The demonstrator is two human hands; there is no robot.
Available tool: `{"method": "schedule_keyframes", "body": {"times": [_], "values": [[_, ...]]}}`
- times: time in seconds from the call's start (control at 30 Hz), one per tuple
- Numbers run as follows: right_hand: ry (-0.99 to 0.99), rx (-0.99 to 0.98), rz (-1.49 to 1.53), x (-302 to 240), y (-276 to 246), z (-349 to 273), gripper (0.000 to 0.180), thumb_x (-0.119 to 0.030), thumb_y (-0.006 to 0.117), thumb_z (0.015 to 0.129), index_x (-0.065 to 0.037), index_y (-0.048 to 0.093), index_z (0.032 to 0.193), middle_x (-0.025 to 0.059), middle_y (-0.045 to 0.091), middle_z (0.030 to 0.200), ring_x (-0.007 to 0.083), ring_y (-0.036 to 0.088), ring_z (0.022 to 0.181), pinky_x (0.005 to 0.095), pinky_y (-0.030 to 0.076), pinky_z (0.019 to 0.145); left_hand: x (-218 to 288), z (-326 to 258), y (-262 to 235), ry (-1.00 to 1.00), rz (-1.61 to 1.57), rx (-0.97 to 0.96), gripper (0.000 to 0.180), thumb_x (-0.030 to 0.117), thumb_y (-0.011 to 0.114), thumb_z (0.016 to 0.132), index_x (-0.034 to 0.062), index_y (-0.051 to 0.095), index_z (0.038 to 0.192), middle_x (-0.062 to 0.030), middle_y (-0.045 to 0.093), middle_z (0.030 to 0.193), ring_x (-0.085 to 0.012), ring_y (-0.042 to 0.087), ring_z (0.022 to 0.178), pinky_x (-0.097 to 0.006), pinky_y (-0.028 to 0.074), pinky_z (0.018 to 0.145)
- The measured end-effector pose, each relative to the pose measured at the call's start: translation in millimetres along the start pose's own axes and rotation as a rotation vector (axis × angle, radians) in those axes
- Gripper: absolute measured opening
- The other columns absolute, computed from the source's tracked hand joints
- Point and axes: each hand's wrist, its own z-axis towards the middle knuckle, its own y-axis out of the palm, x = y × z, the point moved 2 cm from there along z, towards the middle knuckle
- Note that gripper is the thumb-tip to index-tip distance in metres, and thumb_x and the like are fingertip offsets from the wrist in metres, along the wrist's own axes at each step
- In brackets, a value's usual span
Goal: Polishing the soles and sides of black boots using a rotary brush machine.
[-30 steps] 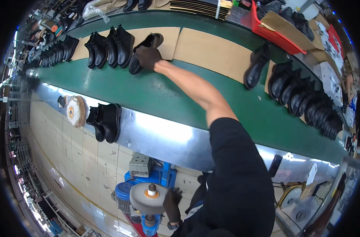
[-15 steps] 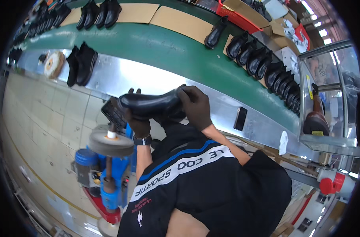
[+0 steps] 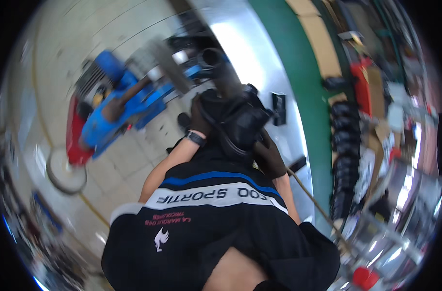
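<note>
In front of my chest I hold black leather boots, blurred by motion; a second boot seems to overlap the first, though their outlines run together. My left hand, in a dark glove, grips from the left side, with a watch on the wrist behind it. From the lower right my right hand, also gloved, is closed on the boots, its fingers partly hidden. Beyond my left hand is a grey wheel on a blue polishing machine.
A metal ledge with a dark phone runs along a green bench. Several black boots line its far side, near cardboard and a red crate. The machine's pale wheel sits at left.
My view has swung to the left, so the bench now lies at my right and the machine ahead on the left. The boots have come closer to my body, still between both hands.
</note>
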Motion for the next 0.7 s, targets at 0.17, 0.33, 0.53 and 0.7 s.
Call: {"method": "schedule_keyframes", "body": {"times": [0.17, 0.33, 0.53, 0.7], "values": [[-0.017, -0.291, -0.313, 9, 24, 26, 0.054, -0.012, 0.066, 0.071, 0.002, 0.046, 0.119, 0.011, 0.055, 0.111, 0.0187, 0.053, 0.099, 0.0292, 0.042, 0.085, -10, -5, -14, -0.508, -1.132, 0.061, 0.038, 0.035, 0.033, 0.092, 0.0032, 0.047, 0.107, -0.0114, 0.056, 0.103, -0.0251, 0.055, 0.095, -0.036, 0.04, 0.09], [0.244, -0.226, -0.168, 13, 41, 54, 0.045, -0.009, 0.066, 0.068, 0.0, 0.053, 0.11, 0.0087, 0.059, 0.101, 0.0173, 0.057, 0.091, 0.0289, 0.043, 0.083, -27, 1, -46, -0.193, -0.689, 0.003, 0.046, 0.041, 0.024, 0.093, 0.0036, 0.047, 0.107, -0.0111, 0.057, 0.101, -0.0256, 0.054, 0.096, -0.036, 0.038, 0.092], [-0.27, -0.447, -0.432, 58, 34, 106, 0.031, -0.004, 0.058, 0.072, -0.002, 0.055, 0.103, 0.0076, 0.06, 0.089, 0.0171, 0.058, 0.086, 0.0279, 0.044, 0.08, -35, 36, -63, -0.362, -1.053, 0.007, 0.038, 0.03, 0.029, 0.093, 0.001, 0.048, 0.109, -0.0093, 0.057, 0.104, -0.0188, 0.053, 0.096, -0.033, 0.041, 0.09], [0.499, -0.249, 0.434, 66, 69, 146, 0.023, -0.019, 0.056, 0.078, -0.006, 0.054, 0.097, 0.0062, 0.06, 0.083, 0.0183, 0.06, 0.078, 0.0327, 0.049, 0.075, -43, 69, -81, 0.01, 0.811, -0.098, 0.028, 0.014, 0.037, 0.09, 0.0054, 0.044, 0.116, -0.0081, 0.055, 0.109, -0.0173, 0.053, 0.1, -0.031, 0.042, 0.089]]}}
